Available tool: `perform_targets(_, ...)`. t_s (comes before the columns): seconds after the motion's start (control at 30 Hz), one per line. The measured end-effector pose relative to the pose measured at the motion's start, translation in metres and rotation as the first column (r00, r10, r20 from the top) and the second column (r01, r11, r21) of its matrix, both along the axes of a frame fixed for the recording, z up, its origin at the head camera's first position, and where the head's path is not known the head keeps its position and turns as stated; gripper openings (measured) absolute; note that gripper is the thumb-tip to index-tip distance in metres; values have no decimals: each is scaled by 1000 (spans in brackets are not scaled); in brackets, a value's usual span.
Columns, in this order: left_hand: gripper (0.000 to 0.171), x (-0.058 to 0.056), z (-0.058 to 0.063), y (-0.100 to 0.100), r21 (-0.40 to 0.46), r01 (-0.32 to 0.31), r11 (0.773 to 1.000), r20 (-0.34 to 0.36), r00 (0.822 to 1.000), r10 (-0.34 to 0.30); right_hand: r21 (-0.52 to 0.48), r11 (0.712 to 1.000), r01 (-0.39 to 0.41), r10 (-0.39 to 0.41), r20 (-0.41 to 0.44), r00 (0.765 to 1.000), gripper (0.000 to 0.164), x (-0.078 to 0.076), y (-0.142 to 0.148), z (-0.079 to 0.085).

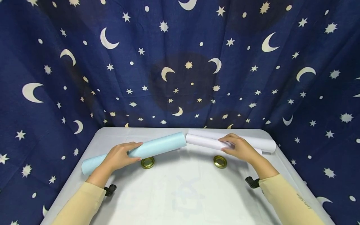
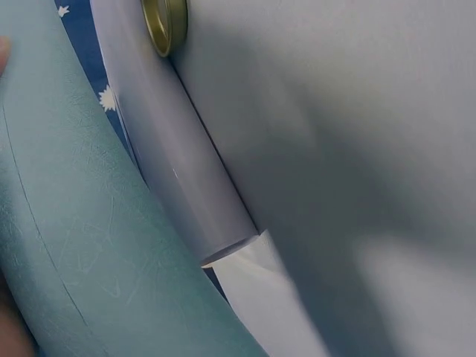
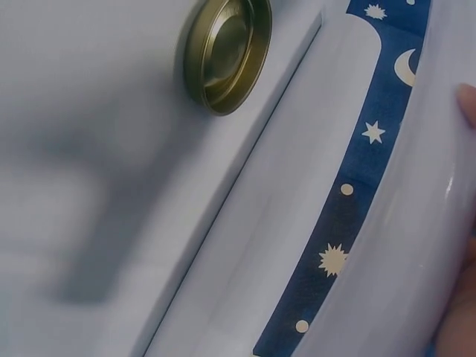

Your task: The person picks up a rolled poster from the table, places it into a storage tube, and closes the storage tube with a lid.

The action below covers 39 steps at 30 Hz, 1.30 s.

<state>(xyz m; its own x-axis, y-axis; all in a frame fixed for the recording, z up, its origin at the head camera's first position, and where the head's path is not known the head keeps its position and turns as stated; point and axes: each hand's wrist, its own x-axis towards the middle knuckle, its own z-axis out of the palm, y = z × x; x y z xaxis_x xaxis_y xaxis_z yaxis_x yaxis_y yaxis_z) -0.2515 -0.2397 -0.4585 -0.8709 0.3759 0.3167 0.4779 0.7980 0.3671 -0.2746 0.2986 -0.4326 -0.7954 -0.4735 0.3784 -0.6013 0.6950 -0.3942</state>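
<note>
My left hand (image 1: 121, 156) grips a light blue roll (image 1: 160, 145) near its middle, thumb on the near side and fingers on the far side. The roll slants up toward the right. In the left wrist view the blue roll (image 2: 82, 223) fills the left side, with a seam line along it. My right hand (image 1: 239, 147) holds a slim white roll (image 1: 202, 141), whose left end comes close to the blue roll's right end. Behind it a second white roll (image 1: 265, 144) lies along the table's back right. In the right wrist view the held white roll (image 3: 401, 253) runs down the right side.
Two gold round lids, a left one (image 1: 147, 162) and a right one (image 1: 220, 162), lie on the white table (image 1: 185, 187) in front of the rolls. A dark blue curtain (image 1: 180, 40) with moons and stars surrounds the table's back and sides.
</note>
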Motion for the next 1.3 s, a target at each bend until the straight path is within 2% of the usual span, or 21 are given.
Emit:
perform_targets(0.43, 67, 6, -3, 10, 9, 25, 1000, 29, 999, -25, -30, 998, -51, 51, 1, 999, 41, 2, -6, -4)
perform_targets(0.73, 67, 7, -3, 16, 57, 65, 996, 72, 995, -69, -21, 998, -60, 61, 68, 996, 40, 3, -13, -4)
perform_targets(1.17, 68, 6, 0, 21, 67, 78, 995, 148, 985, -87, -11, 998, -56, 57, 138, 989, 38, 1, -24, -2)
perform_targets(1.3, 67, 6, 0, 23, 75, 78, 994, 183, 979, -91, -23, 997, -76, 79, 136, 988, 37, 0, -28, -4)
